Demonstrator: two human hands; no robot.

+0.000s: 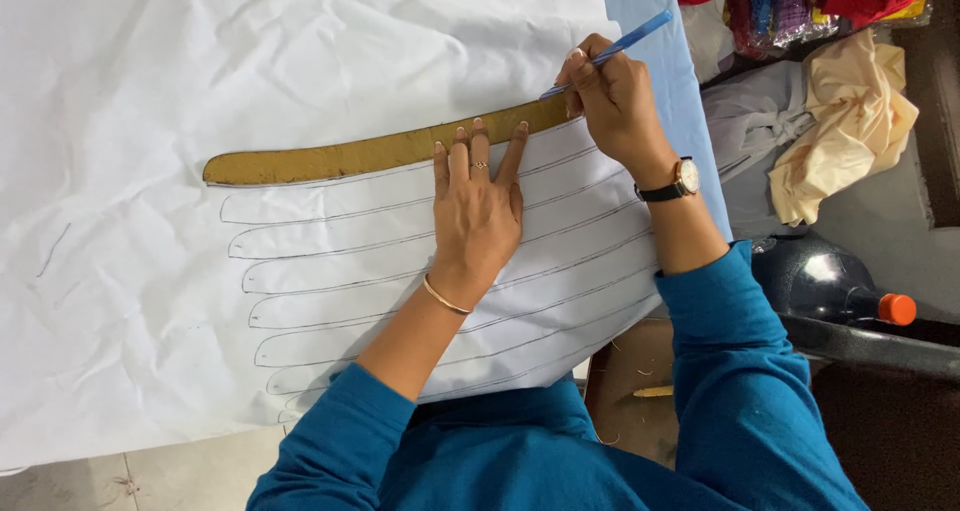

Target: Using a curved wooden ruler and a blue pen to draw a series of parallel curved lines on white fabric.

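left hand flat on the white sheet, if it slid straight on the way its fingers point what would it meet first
The left hand would meet the long curved brown cardboard template first; its fingertips already seem to touch its lower edge.

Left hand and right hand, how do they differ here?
The left hand lies flat, fingers spread, pressing the brown curved template onto the white fabric; the right hand is curled around a blue pen at the template's end. The left wrist wears a thin bangle, the right a watch. Both have teal sleeves.
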